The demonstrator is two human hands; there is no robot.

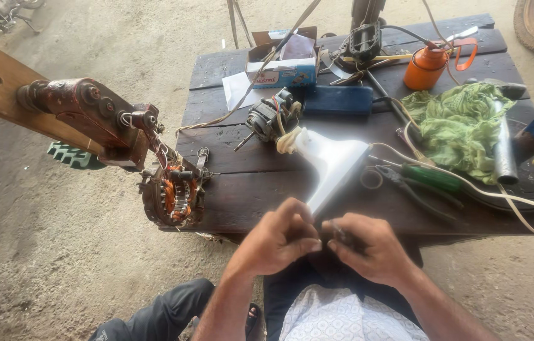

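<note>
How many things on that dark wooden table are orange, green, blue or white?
Orange: 1, oil can
Green: 2, crumpled cloth and pliers handle
Blue: 1, flat case
White: 1, plastic fan neck
Total: 5, all beyond the left hand and right hand.

Dusty concrete floor [58, 265] — dark wooden table [248, 189].

Green cloth [457, 123] — orange oil can [425, 65]
</note>
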